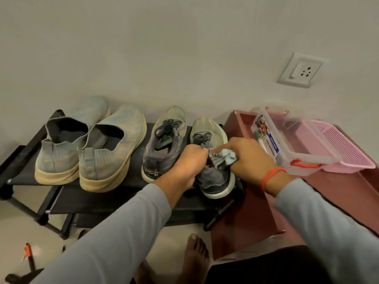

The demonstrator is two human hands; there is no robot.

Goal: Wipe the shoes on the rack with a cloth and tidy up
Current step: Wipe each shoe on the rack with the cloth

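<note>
A black shoe rack point(24, 158) carries two pairs on its top shelf. Two grey-blue slip-on shoes point(110, 148) with cream soles stand at the left. A greenish lace-up sneaker point(164, 144) stands right of them, and its mate point(211, 132) is the rightmost shoe. My left hand point(188, 162) grips that rightmost sneaker at its opening, from the left side. My right hand point(248, 154) holds a bunched grey striped cloth point(222, 157) against the sneaker's collar. The sneaker's heel end rests near the shelf's front edge.
A maroon cabinet point(256, 201) stands against the rack's right side. On it sit a clear plastic box point(297, 152) with red latches and a pink mesh basket point(348, 154). A wall socket point(301, 70) is above. My bare foot point(194, 257) and an orange-black tool point(28, 255) are on the floor.
</note>
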